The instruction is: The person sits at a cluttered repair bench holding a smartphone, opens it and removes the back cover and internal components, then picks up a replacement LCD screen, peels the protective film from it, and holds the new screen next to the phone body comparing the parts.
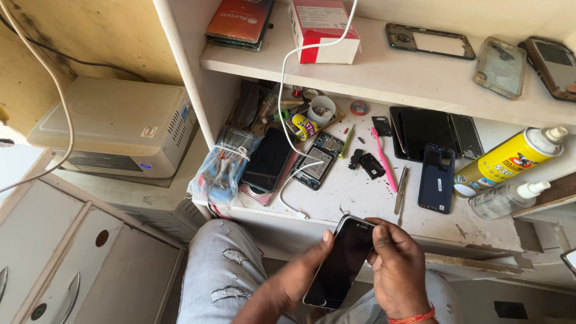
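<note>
- Left hand (pixel 300 273): fingers curled under a dark smartphone (pixel 340 264), thumb on its edge, above the lap
- Right hand (pixel 397 267): closed around the phone's upper right side, perhaps pinching its rim
- Workbench (pixel 360 198): blue back cover (pixel 436 178), pink tool (pixel 383 157)

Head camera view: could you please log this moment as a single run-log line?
left hand: grips smartphone edge | right hand: on its upper right corner | screen: dark | behind: workbench, tweezers, pink tool
</note>
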{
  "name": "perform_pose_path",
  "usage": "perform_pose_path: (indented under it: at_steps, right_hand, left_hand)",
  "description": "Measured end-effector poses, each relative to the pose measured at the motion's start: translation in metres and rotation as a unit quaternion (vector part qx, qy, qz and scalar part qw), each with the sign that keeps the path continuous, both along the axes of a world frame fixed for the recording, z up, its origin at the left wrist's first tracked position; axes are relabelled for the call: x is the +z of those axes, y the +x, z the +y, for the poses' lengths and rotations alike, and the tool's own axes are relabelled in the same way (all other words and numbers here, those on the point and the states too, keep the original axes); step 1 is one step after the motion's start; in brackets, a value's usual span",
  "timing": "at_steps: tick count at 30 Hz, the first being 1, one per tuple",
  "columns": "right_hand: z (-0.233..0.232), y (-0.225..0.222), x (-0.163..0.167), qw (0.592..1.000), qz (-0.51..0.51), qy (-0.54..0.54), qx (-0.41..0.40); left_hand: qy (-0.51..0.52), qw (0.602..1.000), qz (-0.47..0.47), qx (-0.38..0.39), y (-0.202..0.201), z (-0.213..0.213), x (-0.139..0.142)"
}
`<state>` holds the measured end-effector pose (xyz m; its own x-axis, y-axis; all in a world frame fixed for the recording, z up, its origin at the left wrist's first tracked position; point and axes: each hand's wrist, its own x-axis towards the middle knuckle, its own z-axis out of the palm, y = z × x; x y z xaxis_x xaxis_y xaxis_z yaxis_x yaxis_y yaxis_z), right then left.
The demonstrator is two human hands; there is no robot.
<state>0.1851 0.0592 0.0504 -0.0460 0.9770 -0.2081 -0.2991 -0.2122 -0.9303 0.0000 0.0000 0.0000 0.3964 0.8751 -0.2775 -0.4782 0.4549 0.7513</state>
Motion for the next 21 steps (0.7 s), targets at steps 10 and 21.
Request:
perform_pose_path:
  at_steps: [10,21]
  right_hand:
    - [-0.010,-0.020,0.033,0.838,-0.439,0.324,0.010]
    - [0.005,-0.030,0.058,0.822,-0.413,0.389,0.050]
  left_hand:
    - [-0.167,0.972,-0.159,-0.056,0.012,-0.012,0.033]
    - [-0.139,0.987,-0.081,-0.015,0.019,-0.007,0.040]
